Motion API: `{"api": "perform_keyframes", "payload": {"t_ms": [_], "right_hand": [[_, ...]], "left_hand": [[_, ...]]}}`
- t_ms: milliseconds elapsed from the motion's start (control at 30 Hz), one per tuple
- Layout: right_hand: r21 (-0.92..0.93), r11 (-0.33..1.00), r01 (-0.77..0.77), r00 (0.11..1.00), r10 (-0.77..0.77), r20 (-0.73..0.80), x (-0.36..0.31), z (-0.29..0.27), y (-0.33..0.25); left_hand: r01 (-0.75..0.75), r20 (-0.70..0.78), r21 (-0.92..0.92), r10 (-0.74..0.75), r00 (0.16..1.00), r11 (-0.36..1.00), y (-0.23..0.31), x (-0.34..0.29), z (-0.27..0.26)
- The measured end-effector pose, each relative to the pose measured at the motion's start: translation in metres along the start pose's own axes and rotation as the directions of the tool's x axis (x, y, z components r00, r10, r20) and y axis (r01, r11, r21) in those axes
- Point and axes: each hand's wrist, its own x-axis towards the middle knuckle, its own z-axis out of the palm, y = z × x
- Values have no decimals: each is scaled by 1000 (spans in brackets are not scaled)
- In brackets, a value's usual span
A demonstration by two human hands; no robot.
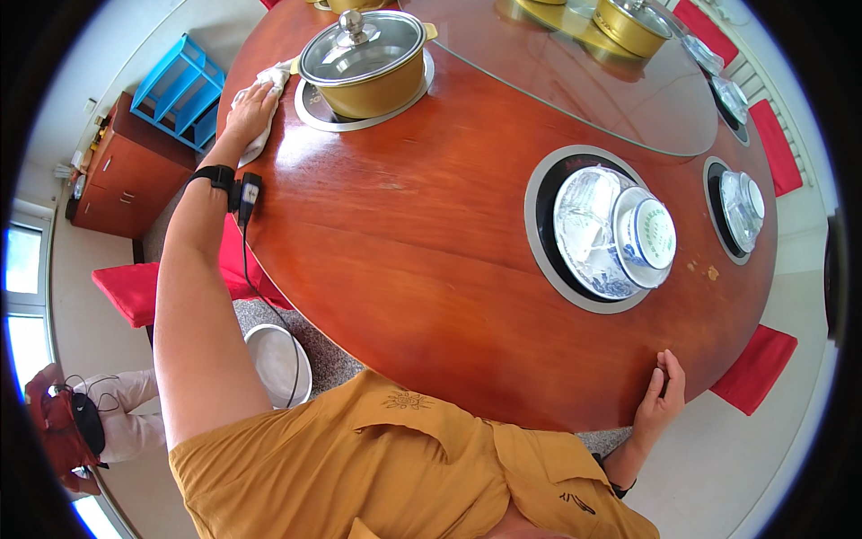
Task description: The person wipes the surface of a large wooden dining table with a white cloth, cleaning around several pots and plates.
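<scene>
My left arm stretches out to the far left edge of the round wooden table (404, 225). Under its palm, my left hand (252, 111) presses a white cloth (257, 149) to the tabletop, fingers over it. Right beside the cloth stands a gold pot (373, 90) with a glass lid, set on a round hob. My right hand (660, 404) rests at the table's near right edge, fingers loosely bent, holding nothing. The nearest tableware to it is a wrapped set of white and blue dishes (597, 234) on another hob.
A glass turntable (575, 81) carries another gold pot (631, 31). More wrapped dishes (742, 212) sit along the right. Red chairs (759, 368) surround the table. A white bucket (278, 364) stands on the floor. Another person (99, 418) is at far left, near a cabinet (130, 184).
</scene>
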Motion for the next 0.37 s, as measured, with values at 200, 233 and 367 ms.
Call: {"api": "perform_keyframes", "payload": {"t_ms": [200, 233, 367], "right_hand": [[-26, 999, -34, 999, 34, -12, 0, 0, 3], [-19, 999, -50, 999, 49, -16, 0, 0, 4], [-50, 996, -70, 997, 70, -18, -1, 2, 8]], "left_hand": [[17, 73, 81, -23, 997, 997, -22, 28, -1], [45, 80, 97, -52, 995, 994, -25, 32, 0], [29, 135, 229, -62, 989, 973, -71, 55, 13]]}}
